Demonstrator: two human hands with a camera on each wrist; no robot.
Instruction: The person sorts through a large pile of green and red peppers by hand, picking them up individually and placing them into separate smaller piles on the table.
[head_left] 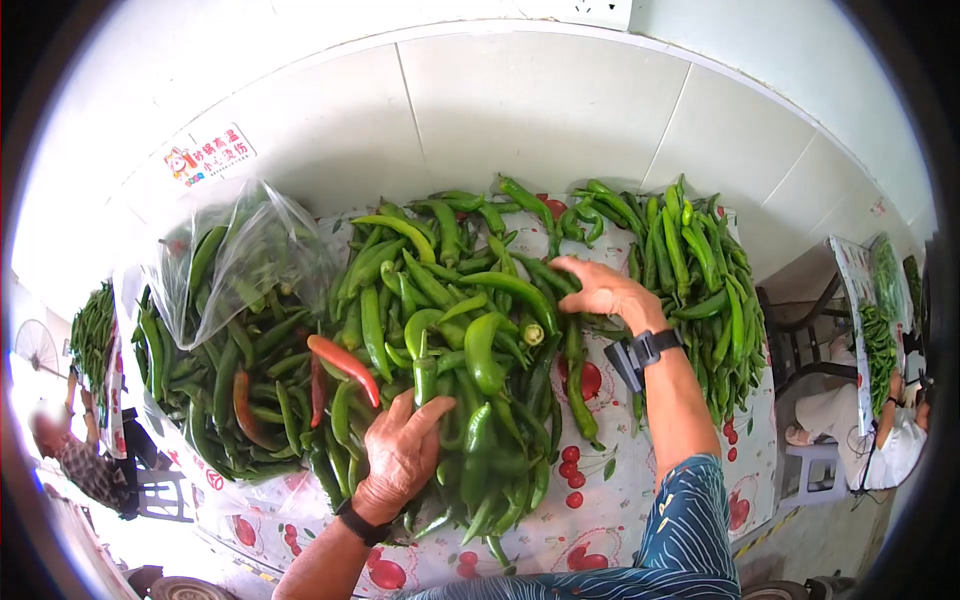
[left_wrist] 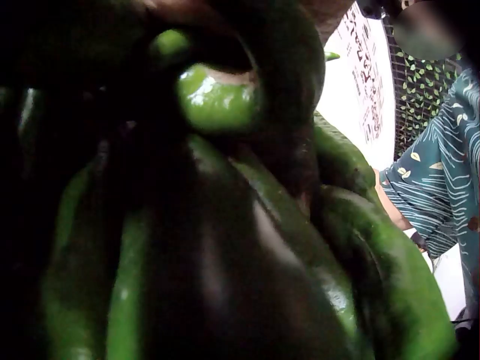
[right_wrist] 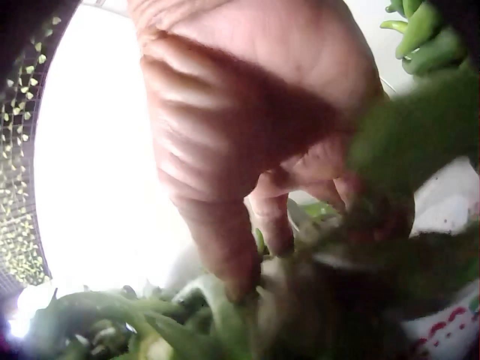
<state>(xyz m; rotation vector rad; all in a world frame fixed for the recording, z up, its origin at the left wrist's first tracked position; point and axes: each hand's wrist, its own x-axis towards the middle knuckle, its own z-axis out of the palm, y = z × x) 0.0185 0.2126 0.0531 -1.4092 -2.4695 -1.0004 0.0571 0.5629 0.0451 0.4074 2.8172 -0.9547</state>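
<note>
Long green peppers [head_left: 430, 290] lie heaped in the middle of the table. My left hand [head_left: 395, 455] is at the near side of this heap, its thumb and finger on either side of a green pepper [head_left: 425, 378] whose stem points up. More green peppers [left_wrist: 382, 262] crowd under that hand in the left wrist view, much of it in shadow. At the heap's right edge is my right hand [head_left: 612, 292], spread, with fingers [right_wrist: 232, 255] pointing down among the peppers. Its fingertips are partly hidden by peppers in the right wrist view.
To the left, a clear plastic bag [head_left: 250, 260] partly covers a larger pepper pile [head_left: 215, 390]. A red pepper [head_left: 345, 365] lies between the piles. Another pepper heap [head_left: 700, 270] is at right on the cherry-print tablecloth [head_left: 640, 480]. A tiled wall [head_left: 530, 110] stands behind.
</note>
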